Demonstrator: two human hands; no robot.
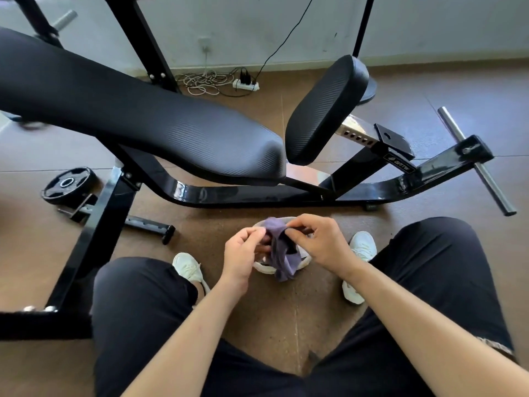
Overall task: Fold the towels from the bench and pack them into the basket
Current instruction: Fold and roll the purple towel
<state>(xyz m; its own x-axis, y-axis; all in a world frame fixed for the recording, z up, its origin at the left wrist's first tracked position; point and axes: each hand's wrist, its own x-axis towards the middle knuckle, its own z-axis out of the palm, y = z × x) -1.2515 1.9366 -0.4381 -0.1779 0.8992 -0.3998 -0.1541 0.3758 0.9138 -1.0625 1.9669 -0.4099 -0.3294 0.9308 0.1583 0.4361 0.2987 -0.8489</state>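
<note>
Towel [282, 253] is bunched, not flat. It hangs between both hands, directly above the basket [260, 266].

Risks:
- Only fingertip pinches hold 1 crumpled top edge, so a slip on either side likely drops it into the basket unfolded.
- Folding in the air with nothing under it could give a lopsided fold.
- The loose lower end hangs past the near rim and may end up outside.

Grip:
- Left hand [243, 253]: fingers curled, pinching the towel's left side.
- Right hand [320, 245]: thumb and fingers pinching the top edge, just beside the left.

Bench [143, 118] sits beyond the hands, well apart. No towels visible on it.
</note>
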